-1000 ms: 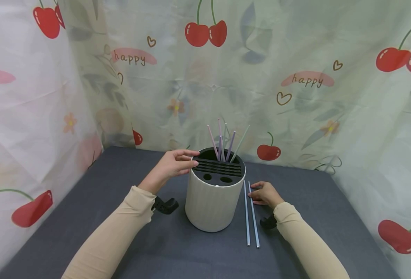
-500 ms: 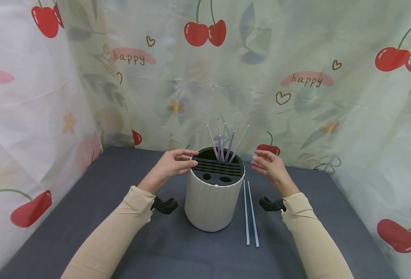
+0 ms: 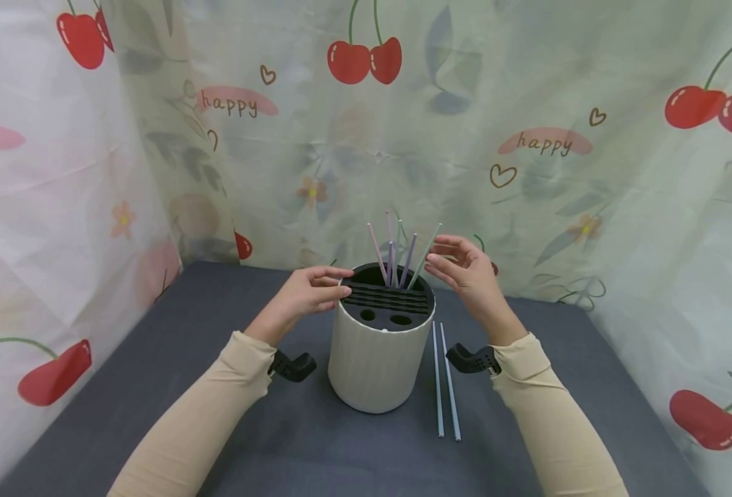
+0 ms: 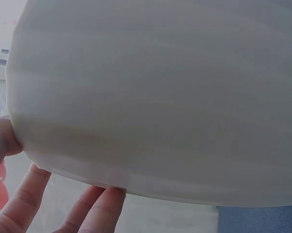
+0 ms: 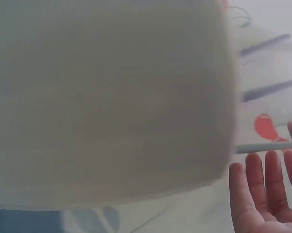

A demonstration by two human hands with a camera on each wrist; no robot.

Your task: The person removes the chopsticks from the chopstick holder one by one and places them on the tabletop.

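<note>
A white cylindrical utensil holder (image 3: pixel 374 369) with a black slotted top (image 3: pixel 390 297) stands upright on the dark tablecloth. My left hand (image 3: pixel 297 297) touches its left rim, the fingertips right against the white wall in the left wrist view. Several pink, purple and green chopsticks (image 3: pixel 376 241) lean in the holder's rear opening. My right hand (image 3: pixel 471 276) is raised beside the rightmost green chopstick (image 3: pixel 424 255). In the right wrist view, that green chopstick (image 5: pixel 262 147) points between the thumb and the nearly straight fingers (image 5: pixel 274 179).
Two light blue chopsticks (image 3: pixel 438 386) lie side by side on the dark tablecloth (image 3: pixel 316 455), just right of the holder. A curtain (image 3: pixel 378 159) printed with cherries hangs close behind the holder and along both sides.
My right hand has left the blue chopsticks on the table, risen and moved left to the rightmost green chopstick. The left hand has stayed at the holder's rim.
</note>
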